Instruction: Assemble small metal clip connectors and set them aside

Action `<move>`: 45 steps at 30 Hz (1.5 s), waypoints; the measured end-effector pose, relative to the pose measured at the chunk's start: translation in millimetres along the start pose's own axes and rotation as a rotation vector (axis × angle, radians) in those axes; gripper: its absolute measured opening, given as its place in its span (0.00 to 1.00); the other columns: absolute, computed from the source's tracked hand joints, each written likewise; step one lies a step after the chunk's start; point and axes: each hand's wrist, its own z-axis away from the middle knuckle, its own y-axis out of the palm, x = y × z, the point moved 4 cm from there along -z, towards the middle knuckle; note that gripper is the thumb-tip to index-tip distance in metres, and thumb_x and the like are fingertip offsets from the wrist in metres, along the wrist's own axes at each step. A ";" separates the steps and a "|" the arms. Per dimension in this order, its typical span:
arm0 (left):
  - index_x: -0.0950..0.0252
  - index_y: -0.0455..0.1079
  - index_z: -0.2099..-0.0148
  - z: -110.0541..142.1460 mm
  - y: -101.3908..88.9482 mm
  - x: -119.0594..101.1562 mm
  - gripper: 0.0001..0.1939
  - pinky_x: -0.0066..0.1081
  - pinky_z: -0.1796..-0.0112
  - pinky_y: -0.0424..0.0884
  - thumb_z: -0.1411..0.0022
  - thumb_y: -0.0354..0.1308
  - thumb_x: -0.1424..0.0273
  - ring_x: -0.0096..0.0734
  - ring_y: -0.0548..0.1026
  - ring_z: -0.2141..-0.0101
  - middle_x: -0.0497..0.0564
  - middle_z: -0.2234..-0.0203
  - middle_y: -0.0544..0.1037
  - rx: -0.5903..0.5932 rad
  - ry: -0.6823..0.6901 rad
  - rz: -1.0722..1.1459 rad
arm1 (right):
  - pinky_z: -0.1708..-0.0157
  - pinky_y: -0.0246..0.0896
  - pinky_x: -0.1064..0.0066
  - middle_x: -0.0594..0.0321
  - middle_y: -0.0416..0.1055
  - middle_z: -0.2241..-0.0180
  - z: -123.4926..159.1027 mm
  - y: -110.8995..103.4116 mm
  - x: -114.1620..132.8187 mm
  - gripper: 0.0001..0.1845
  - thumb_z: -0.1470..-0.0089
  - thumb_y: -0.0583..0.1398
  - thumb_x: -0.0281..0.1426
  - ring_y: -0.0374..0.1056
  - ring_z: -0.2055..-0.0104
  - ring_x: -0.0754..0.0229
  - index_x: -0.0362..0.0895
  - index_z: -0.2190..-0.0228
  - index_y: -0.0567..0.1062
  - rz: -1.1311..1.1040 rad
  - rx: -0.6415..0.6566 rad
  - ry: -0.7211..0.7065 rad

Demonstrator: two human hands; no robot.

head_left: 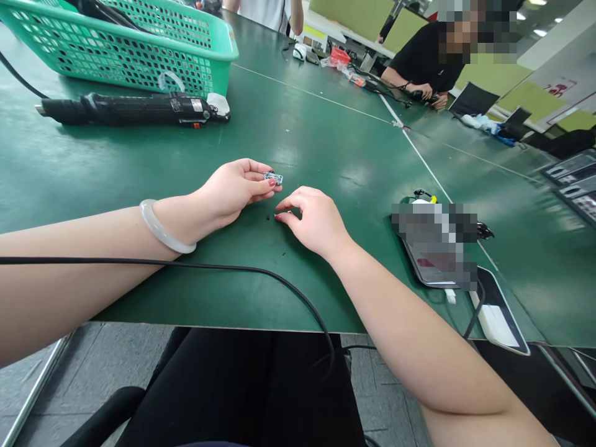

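Between the thumb and fingers of my left hand (235,186) is a small silvery rectangular part (273,179), held a little above the green table (326,155). My right hand (311,217) is just to the right and nearer to me, its thumb and index finger brought together in a pinch. What sits at those fingertips, if anything, is too small to make out. A tiny dark piece (267,217) lies on the table just left of the right fingertips, and another dark speck (284,253) lies closer to the front edge.
A black electric screwdriver (135,110) lies before a green basket (139,49) at the back left. A black cable (233,267) crosses my left forearm. To the right are a phone-like device (433,248) and a white-and-black device (500,316). A co-worker (423,62) sits across the table.
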 end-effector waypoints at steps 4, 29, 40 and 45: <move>0.69 0.67 0.61 -1.2 -0.6 3.1 0.11 0.32 0.59 0.72 0.47 0.64 0.80 0.29 0.78 0.66 0.53 0.69 0.79 0.033 0.006 -0.038 | 0.62 0.59 0.66 0.61 0.72 0.68 -3.6 6.2 0.7 0.06 0.47 0.60 0.28 0.65 0.62 0.58 0.44 0.72 0.78 0.056 0.036 0.005; 0.70 0.70 0.64 11.9 16.2 -1.8 0.03 0.32 0.59 0.73 0.43 0.61 0.77 0.28 0.79 0.66 0.51 0.72 0.80 0.400 -0.100 -0.102 | 0.65 0.59 0.69 0.65 0.66 0.68 -0.1 -26.3 -0.9 0.11 0.42 0.53 0.25 0.63 0.65 0.65 0.46 0.73 0.72 -0.255 -0.269 -0.351; 0.69 0.71 0.65 12.4 16.1 -2.2 0.06 0.33 0.59 0.74 0.46 0.64 0.74 0.30 0.79 0.66 0.52 0.71 0.80 0.414 -0.105 -0.107 | 0.63 0.61 0.67 0.65 0.66 0.67 2.9 -29.6 -8.1 0.11 0.42 0.56 0.31 0.63 0.65 0.64 0.49 0.72 0.77 -0.227 -0.265 -0.228; 0.69 0.72 0.66 12.8 16.2 -1.8 0.05 0.35 0.58 0.73 0.46 0.64 0.75 0.31 0.79 0.66 0.53 0.70 0.79 0.395 -0.112 -0.092 | 0.63 0.62 0.67 0.64 0.67 0.66 3.3 -27.9 -7.5 0.12 0.41 0.55 0.33 0.64 0.64 0.63 0.50 0.71 0.78 -0.222 -0.243 -0.190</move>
